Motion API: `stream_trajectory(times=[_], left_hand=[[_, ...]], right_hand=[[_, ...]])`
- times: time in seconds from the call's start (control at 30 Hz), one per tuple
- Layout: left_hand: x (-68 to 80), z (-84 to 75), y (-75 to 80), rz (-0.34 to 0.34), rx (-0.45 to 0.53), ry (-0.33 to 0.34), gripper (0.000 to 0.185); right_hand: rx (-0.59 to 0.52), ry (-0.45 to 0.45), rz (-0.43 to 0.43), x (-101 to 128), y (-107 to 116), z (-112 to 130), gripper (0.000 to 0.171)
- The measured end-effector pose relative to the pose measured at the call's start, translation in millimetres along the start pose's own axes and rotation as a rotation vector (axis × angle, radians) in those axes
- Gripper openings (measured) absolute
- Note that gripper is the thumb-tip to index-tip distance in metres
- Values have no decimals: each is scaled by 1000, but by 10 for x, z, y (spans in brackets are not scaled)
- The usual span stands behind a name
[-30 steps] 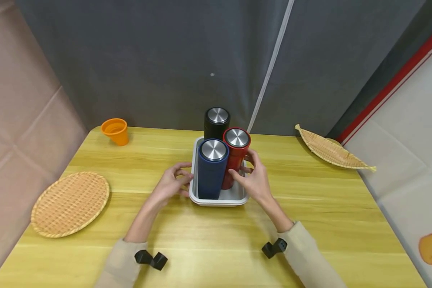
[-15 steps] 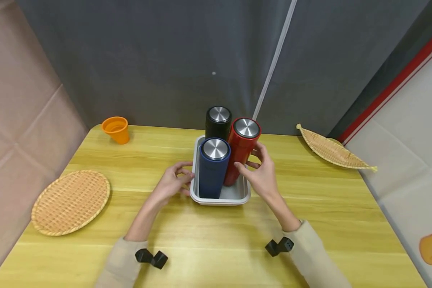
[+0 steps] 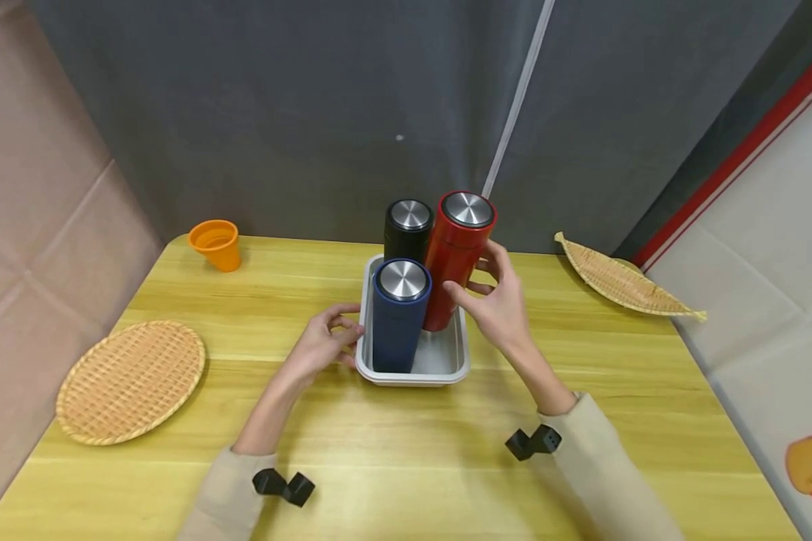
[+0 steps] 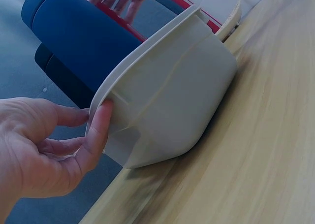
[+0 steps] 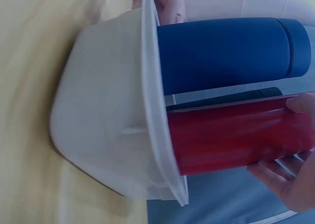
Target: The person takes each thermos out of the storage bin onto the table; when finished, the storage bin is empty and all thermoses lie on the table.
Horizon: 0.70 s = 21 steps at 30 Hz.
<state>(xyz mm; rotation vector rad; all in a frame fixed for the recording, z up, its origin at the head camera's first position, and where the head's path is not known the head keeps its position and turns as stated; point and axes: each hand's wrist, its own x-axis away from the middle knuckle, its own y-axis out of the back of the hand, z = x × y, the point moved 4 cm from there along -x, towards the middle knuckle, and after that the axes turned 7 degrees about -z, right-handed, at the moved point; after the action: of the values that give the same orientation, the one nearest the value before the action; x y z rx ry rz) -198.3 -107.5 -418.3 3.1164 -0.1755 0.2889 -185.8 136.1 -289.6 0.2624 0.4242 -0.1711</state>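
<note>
My right hand (image 3: 499,304) grips a red thermos (image 3: 452,263), thumb on the near side and fingers behind. The red thermos stands raised, its lower end inside a pale plastic tub (image 3: 416,381) and its steel lid above the others. A blue thermos (image 3: 398,330) is upright at the front of the tub; a black thermos (image 3: 406,242) stands behind it, its lower part hidden. At the tub's left side, my left hand (image 3: 321,346) pinches the rim. The left wrist view shows thumb and fingers on either side of the tub's rim (image 4: 133,61).
An oval woven tray (image 3: 131,383) lies on the wooden table's left side. Behind it, an orange cup (image 3: 218,246) is near the back edge. A boat-shaped woven basket (image 3: 622,282) lies at the back right. A grey curtain (image 3: 277,128) rises behind the table.
My right hand has lifted the red thermos upward and slightly right, so its lid now rises above the black one. The left hand, tub, blue and black thermoses stay in place.
</note>
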Motion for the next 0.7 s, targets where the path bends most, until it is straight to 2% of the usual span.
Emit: stream_trajectory(times=[0.27, 0.4, 0.53, 0.7], left_hand=[[-24, 10, -1, 7, -1, -2, 45], [-9, 3, 12, 5, -12, -3, 44], [-13, -6, 14, 2, -12, -9, 44], [-8, -2, -4, 7, -14, -2, 45]], right_hand=[[-56, 54, -40, -182, 106, -204, 65], [-63, 98, -71, -257, 191, -176, 63], [-16, 125, -106, -328, 311, -132, 61], [54, 118, -144, -397, 488, -135, 60]])
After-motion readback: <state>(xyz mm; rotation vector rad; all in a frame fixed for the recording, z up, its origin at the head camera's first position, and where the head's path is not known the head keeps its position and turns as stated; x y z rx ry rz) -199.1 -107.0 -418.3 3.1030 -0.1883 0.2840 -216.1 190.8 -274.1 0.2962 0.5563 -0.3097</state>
